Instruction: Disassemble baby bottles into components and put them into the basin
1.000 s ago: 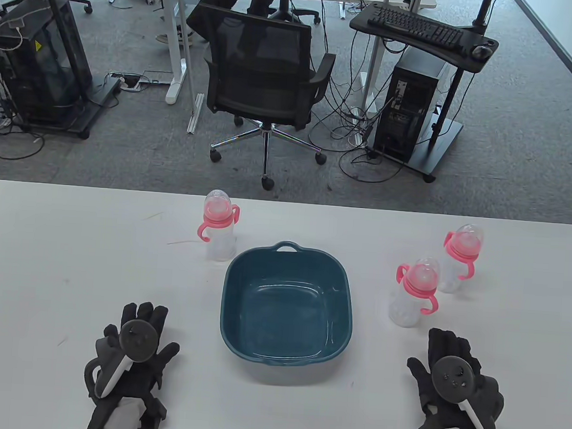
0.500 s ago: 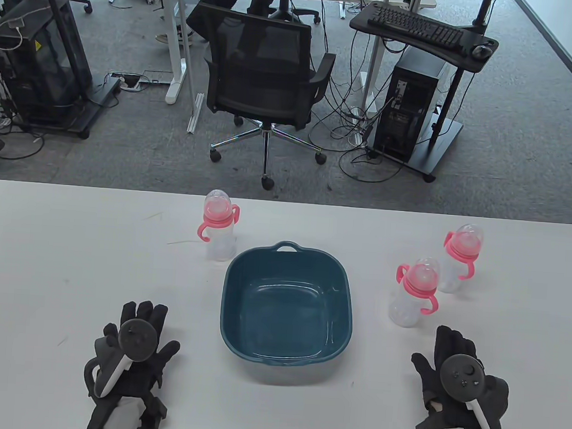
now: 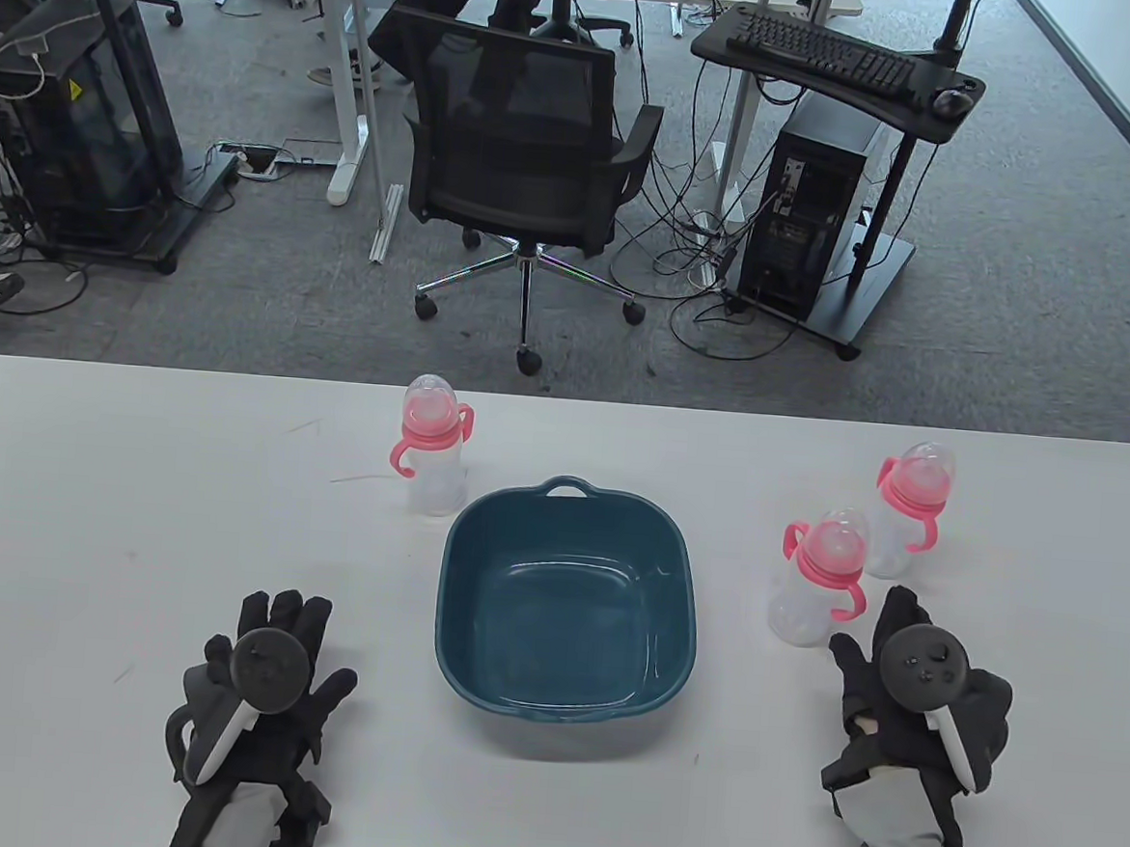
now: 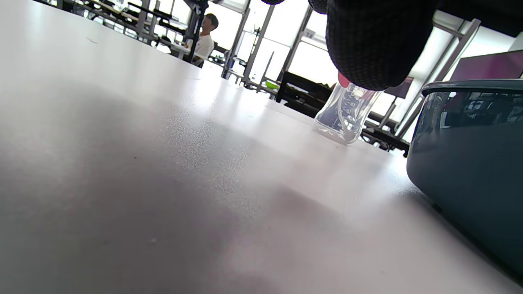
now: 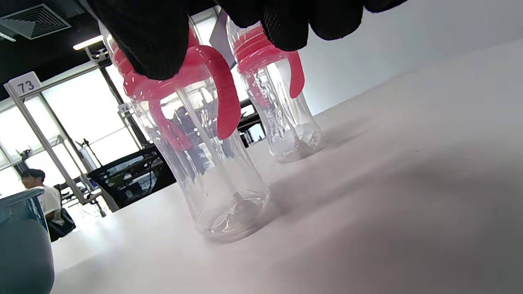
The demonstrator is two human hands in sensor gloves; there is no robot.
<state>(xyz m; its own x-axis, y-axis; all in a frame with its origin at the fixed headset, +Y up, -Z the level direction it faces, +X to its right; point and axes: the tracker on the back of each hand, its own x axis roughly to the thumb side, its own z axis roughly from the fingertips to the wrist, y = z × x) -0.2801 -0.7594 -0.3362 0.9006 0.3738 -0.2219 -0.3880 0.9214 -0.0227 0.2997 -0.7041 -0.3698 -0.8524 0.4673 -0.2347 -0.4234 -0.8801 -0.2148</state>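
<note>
Three clear baby bottles with pink collars and handles stand upright on the white table. One bottle [image 3: 432, 458] is behind the basin's left corner; it also shows in the left wrist view [image 4: 345, 118]. A nearer bottle [image 3: 817, 581] [image 5: 204, 163] and a farther bottle [image 3: 907, 510] [image 5: 282, 110] stand at the right. The teal basin [image 3: 444, 589] sits in the middle with nothing in it. My left hand [image 3: 303, 642] lies flat, fingers spread, left of the basin. My right hand [image 3: 872, 627] is just in front of the nearer right bottle, fingers [image 5: 147, 36] relaxed and holding nothing.
Behind the table's far edge stand an office chair [image 3: 522, 140] and a computer cart [image 3: 821, 219]. The basin's wall [image 4: 466, 163] rises close to the right of my left hand. Bare table stretches to the far left.
My right hand has slid forward toward the nearer right bottle. The left hand has barely shifted. The bottles and basin have not moved.
</note>
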